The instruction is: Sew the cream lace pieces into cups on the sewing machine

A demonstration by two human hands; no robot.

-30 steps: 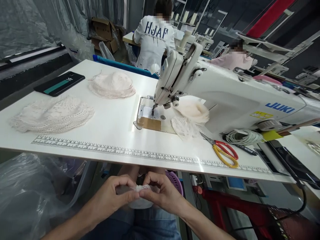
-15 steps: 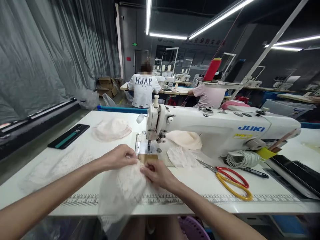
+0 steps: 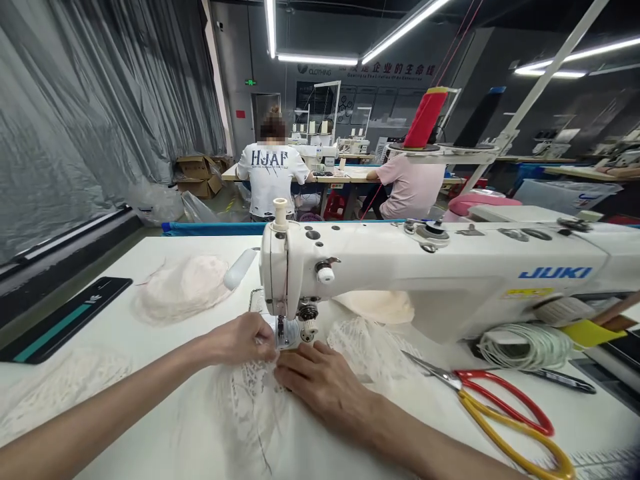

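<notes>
In the head view, a sheer off-white lace fabric (image 3: pixel 253 393) hangs toward me from the presser foot of the white sewing machine (image 3: pixel 370 253). My left hand (image 3: pixel 249 339) pinches the lace just left of the needle area. Close beside it, my right hand (image 3: pixel 320 380) has its fingers bent and closed over the fabric's edge, in front of the presser foot. The fingertips of both hands nearly meet, and the fabric between them is partly hidden. A loose dark thread trails down the lace.
Scissors with red and yellow handles (image 3: pixel 500 407) lie right of my right hand, near coiled cord (image 3: pixel 525 347). More lace pieces (image 3: pixel 367 343) rest under the machine arm. Round pale pieces (image 3: pixel 185 287) and a black-and-teal phone-like object (image 3: pixel 70 320) lie left. Two people sit working beyond.
The view has moved closer to the machine. Both hands have brought the lace forward to the presser foot, and my right hand has turned from a pinch to lying over the fabric.
</notes>
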